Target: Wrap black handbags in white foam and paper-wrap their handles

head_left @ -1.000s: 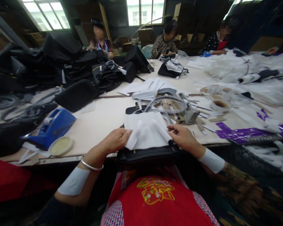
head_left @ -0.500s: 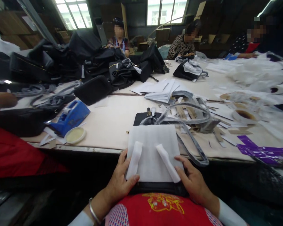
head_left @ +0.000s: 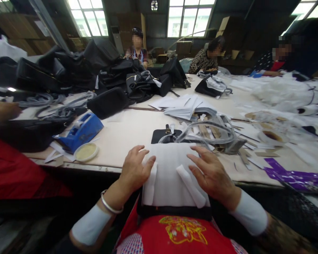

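A white foam sheet (head_left: pixel 169 176) with two rolled foam strips lies over a black bag (head_left: pixel 175 211) that rests on my lap against the table's front edge. My left hand (head_left: pixel 134 171) lies on the sheet's left side, fingers stretched out flat. My right hand (head_left: pixel 211 174) presses on the sheet's right side, fingers spread and extended. Neither hand grips anything. Just beyond the sheet a black flap with a buckle (head_left: pixel 165 134) and a grey wrapped strap (head_left: pixel 214 132) rest on the table.
A blue tape dispenser (head_left: pixel 81 130) and a round lid (head_left: pixel 86 151) sit at the left. Black bags (head_left: pixel 108 100) pile up at the back left, a paper stack (head_left: pixel 188 106) lies mid-table, purple tape (head_left: pixel 294 174) at the right. Three people sit across; another person's hand (head_left: pixel 2 109) shows far left.
Both hands have moved up from the sheet's near edge onto its top and now lie flat with fingers spread. The view has lifted a little.
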{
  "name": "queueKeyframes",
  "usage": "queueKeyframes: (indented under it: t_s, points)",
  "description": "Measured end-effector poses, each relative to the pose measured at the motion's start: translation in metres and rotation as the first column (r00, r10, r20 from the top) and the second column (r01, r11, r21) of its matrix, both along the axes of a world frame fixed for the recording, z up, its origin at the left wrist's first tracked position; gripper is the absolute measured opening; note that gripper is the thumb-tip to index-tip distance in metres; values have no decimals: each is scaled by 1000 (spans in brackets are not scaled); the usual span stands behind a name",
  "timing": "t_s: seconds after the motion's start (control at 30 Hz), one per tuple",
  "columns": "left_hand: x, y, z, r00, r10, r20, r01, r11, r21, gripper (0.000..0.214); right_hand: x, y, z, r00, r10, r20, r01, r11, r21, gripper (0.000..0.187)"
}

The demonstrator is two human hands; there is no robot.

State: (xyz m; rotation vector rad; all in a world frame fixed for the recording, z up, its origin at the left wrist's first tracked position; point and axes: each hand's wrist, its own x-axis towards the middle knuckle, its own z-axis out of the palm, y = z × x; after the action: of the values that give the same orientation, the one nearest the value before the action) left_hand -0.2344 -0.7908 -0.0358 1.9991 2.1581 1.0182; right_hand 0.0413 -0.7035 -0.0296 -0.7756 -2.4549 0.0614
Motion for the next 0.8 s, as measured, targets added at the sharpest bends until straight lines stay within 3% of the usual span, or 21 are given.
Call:
queueKeyframes:
  t_s: [0.07, 0.13, 0.2, 0.3, 0.4, 0.5, 0.6, 0.67, 0.73, 0.8]
  points:
    - [9, 20, 1, 985, -117, -130, 113, 993, -36, 49, -27, 9, -11, 991, 48, 127, -45, 999, -24, 43]
    - [16, 28, -10, 941, -267, -208, 233, 956, -177, 57, -46, 11, -32, 959, 79, 272, -56, 994, -91, 53]
    - [18, 29, -25, 902, -373, -218, 297, 902, -312, 67, -55, 8, -54, 928, 98, 360, -48, 988, -147, 62]
    - [9, 33, -35, 879, -436, -192, 354, 868, -349, 64, -57, 4, -70, 915, 90, 394, -19, 983, -181, 65]
    - [-3, 61, -23, 904, -405, -140, 357, 893, -274, 39, -57, 2, -66, 916, 79, 394, 4, 979, -205, 63]
    - [-5, 106, -11, 966, -239, -100, 210, 948, -239, 26, -56, 1, -55, 925, 98, 366, -13, 974, -226, 59]
    - [0, 140, -11, 971, -214, -103, 181, 948, -261, 20, -48, 6, -41, 968, 120, 222, -71, 974, -217, 49]
    - [4, 148, -14, 970, -222, -104, 193, 952, -236, 21, -41, 18, -31, 994, 76, 82, -59, 979, -193, 42]
    - [5, 146, -15, 969, -225, -102, 201, 958, -205, 24, -35, 39, -20, 997, -72, 29, 77, 971, -226, 40]
    - [4, 137, -15, 966, -237, -102, 213, 955, -205, 25, -34, 66, -11, 957, -249, 146, 283, 908, -310, 43]
